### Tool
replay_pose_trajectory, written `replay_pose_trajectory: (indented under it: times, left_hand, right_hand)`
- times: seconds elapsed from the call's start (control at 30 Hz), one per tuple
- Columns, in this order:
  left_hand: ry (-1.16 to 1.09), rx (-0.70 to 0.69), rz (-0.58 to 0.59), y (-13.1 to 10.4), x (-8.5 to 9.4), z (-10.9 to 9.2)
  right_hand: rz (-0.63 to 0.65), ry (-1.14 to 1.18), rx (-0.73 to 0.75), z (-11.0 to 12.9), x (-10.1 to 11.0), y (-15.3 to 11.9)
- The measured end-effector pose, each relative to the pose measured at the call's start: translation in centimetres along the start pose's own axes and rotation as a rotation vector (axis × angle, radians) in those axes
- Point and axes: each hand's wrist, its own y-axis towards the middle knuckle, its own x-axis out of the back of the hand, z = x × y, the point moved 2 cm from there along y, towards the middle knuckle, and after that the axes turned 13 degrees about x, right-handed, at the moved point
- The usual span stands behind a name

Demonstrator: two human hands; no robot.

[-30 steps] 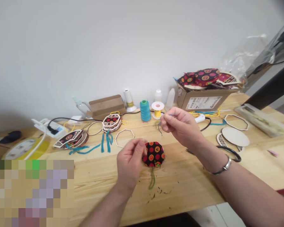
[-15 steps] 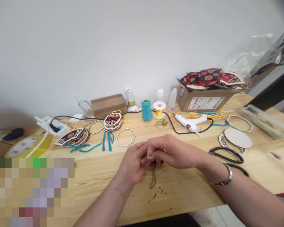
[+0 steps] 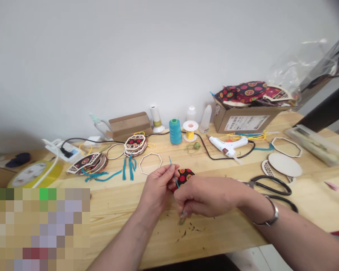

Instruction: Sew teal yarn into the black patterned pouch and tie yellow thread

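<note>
My left hand (image 3: 160,184) is closed in a pinch on a thin blue cord (image 3: 170,160), whose short end sticks up above the thumb. From there the cord slants down toward my right hand (image 3: 209,197), which is closed in front of it, knuckles up. A green cord (image 3: 182,219) shows at the right fingertips, apparently pinched between them. Between and behind the hands is a black fabric piece (image 3: 185,174) with red and orange round patterns. Its lower part is hidden by the right hand.
Black-handled scissors (image 3: 272,185) lie beside my right wrist. Behind stand a white glue gun (image 3: 227,145), a blue thread spool (image 3: 175,131) and a cardboard box (image 3: 243,118) of patterned pieces. A wooden octagon frame (image 3: 150,164) lies behind the left hand; dark scraps (image 3: 190,227) lie in front.
My right hand has moved down and toward me, away from the left fingertips. The blue cord and more of the patterned fabric have come into sight. My left hand keeps its pinch.
</note>
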Motion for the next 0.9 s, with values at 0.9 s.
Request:
replay_pose_trajectory:
  times: [0.9]
  left_hand:
    - [-0.032, -0.006, 0.07, -0.8, -0.8, -0.5]
  right_hand:
    - [0.029, 0.084, 0.011, -1.0, -0.8, 0.3]
